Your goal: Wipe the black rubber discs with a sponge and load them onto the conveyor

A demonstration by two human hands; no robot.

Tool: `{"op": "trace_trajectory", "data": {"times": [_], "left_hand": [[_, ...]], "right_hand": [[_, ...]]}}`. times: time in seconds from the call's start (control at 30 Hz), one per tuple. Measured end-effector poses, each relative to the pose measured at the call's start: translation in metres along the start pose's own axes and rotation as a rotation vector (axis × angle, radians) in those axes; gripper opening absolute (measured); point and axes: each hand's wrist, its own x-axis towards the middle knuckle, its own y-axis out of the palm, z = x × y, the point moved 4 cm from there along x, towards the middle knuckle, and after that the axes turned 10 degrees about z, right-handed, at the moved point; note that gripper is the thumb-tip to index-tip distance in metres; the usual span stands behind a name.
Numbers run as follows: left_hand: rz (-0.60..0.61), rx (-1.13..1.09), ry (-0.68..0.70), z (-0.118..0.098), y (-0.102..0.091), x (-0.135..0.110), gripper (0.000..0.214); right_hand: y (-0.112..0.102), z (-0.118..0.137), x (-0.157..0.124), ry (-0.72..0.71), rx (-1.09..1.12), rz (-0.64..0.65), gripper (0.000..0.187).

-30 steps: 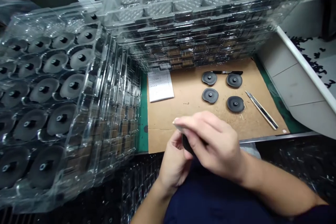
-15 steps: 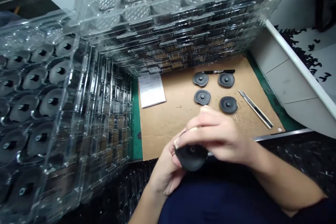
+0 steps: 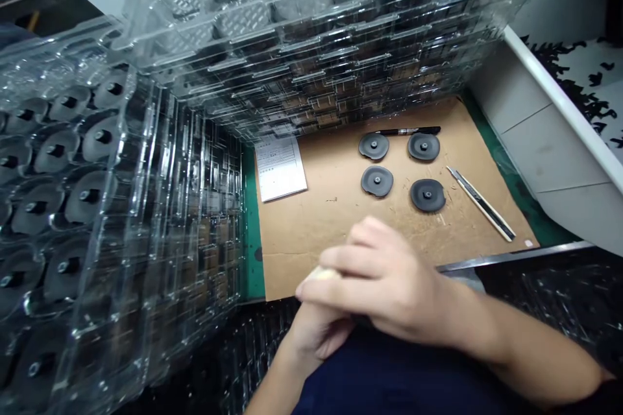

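My right hand (image 3: pixel 377 279) is closed, its fingers curled over my left hand (image 3: pixel 316 331). The left is closed too, mostly hidden underneath. Between them is the black disc visible a moment ago, now covered by my right hand. Beyond my hands, several black rounded discs with a small metal-tipped centre post lie on the brown cardboard (image 3: pixel 321 233): a back left disc (image 3: pixel 374 146), a back right disc (image 3: pixel 424 147), a front left disc (image 3: pixel 377 181) and a front right disc (image 3: pixel 428 196).
A craft knife (image 3: pixel 481 204) lies at the right, a black pen (image 3: pixel 409 131) behind the discs. A printed paper (image 3: pixel 281 168) is at the left. Stacked clear trays (image 3: pixel 302 71) wall off the back; a left tray stack (image 3: pixel 180 207) holds similar discs. A white bin (image 3: pixel 564 136) stands at right.
My right hand has rolled down and left over the disc, hiding it from view. The view has shifted slightly; the discs on the cardboard remain in place.
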Motion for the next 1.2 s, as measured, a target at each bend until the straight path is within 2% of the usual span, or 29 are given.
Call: {"op": "trace_trajectory", "data": {"times": [0.03, 0.07, 0.13, 0.17, 0.2, 0.27, 0.37, 0.43, 0.47, 0.53, 0.63, 0.73, 0.8, 0.93, 0.97, 1.07, 1.1, 1.13, 1.2], "left_hand": [[0.057, -0.017, -0.026, 0.0, 0.003, 0.0, 0.05], [0.107, -0.056, -0.058, 0.0, 0.006, 0.001, 0.052], [0.195, -0.149, -0.084, -0.002, 0.01, 0.0, 0.059], [0.223, -0.193, -0.087, -0.003, 0.01, -0.001, 0.062], [0.237, -0.228, -0.089, -0.004, 0.009, -0.002, 0.064], [0.223, -0.261, -0.091, -0.004, 0.003, -0.005, 0.068], [0.158, -0.272, -0.083, -0.002, -0.008, -0.007, 0.071], [0.137, -0.271, -0.065, -0.002, -0.013, -0.007, 0.074], [0.136, -0.27, -0.054, -0.003, -0.014, -0.007, 0.074], [0.135, -0.259, -0.022, -0.005, -0.014, -0.006, 0.072], [0.114, -0.217, 0.03, -0.005, -0.012, -0.004, 0.066], [0.053, -0.153, 0.127, -0.005, -0.013, -0.003, 0.061], [-0.007, -0.105, 0.193, -0.006, -0.016, -0.003, 0.053], [-0.108, -0.045, 0.376, -0.011, -0.019, -0.006, 0.053], [-0.109, -0.035, 0.418, -0.012, -0.018, -0.007, 0.053], [-0.086, 0.004, 0.475, -0.013, -0.013, -0.009, 0.054], [-0.092, 0.02, 0.484, -0.013, -0.013, -0.009, 0.056], [-0.111, 0.034, 0.495, -0.014, -0.013, -0.01, 0.057], [-0.15, 0.051, 0.511, -0.015, -0.016, -0.011, 0.057]], "right_hand": [[-0.001, -0.007, -0.001, 0.019, 0.088, -0.04, 0.028], [-0.004, -0.018, -0.004, 0.102, 0.173, -0.118, 0.028], [-0.008, -0.046, -0.018, 0.375, 0.284, -0.294, 0.026], [-0.006, -0.058, -0.027, 0.499, 0.296, -0.341, 0.024], [-0.001, -0.067, -0.037, 0.589, 0.286, -0.344, 0.023], [0.02, -0.078, -0.054, 0.674, 0.245, -0.217, 0.022], [0.06, -0.079, -0.076, 0.671, 0.22, -0.036, 0.023], [0.075, -0.076, -0.083, 0.658, 0.219, -0.004, 0.023], [0.076, -0.075, -0.083, 0.661, 0.219, -0.005, 0.023], [0.064, -0.071, -0.076, 0.68, 0.212, -0.041, 0.024], [0.031, -0.049, -0.051, 0.644, 0.198, -0.177, 0.025], [0.011, -0.01, -0.022, 0.431, 0.192, -0.266, 0.029], [0.013, 0.01, -0.008, 0.316, 0.192, -0.225, 0.029], [0.029, 0.017, 0.006, 0.325, 0.257, 0.019, 0.023], [0.03, 0.016, 0.008, 0.33, 0.25, -0.003, 0.023], [0.021, 0.016, 0.008, 0.3, 0.167, -0.264, 0.026], [0.02, 0.017, 0.007, 0.291, 0.171, -0.299, 0.027], [0.02, 0.018, 0.006, 0.286, 0.2, -0.271, 0.027], [0.023, 0.019, 0.003, 0.323, 0.272, -0.11, 0.024]]}}
